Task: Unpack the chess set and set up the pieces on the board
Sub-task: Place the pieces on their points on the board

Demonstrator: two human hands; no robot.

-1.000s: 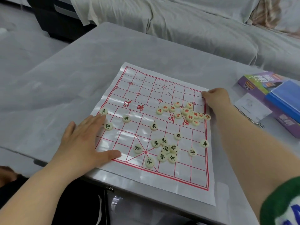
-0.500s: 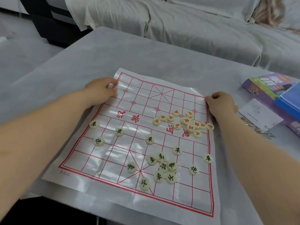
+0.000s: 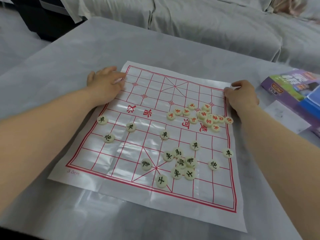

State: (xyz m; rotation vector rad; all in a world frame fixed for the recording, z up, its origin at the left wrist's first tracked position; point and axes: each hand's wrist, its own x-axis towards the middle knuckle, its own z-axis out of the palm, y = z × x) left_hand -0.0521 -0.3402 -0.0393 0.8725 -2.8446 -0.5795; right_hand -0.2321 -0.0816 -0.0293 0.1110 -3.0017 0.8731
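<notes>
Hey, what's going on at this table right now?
A person is laying out a Chinese chess set. The left hand holds the paper board at its far left corner, the right hand at its far right corner, as if flattening it. The red pieces sit in a loose cluster near the right hand. The black pieces are scattered over the near half. The box lies to the right.

Both forearms (image 3: 43, 129) bare, no sleeves/jewelry visible.

Grey sofa (image 3: 207, 19) behind table, white paper slip (image 3: 284, 116) at right
</notes>
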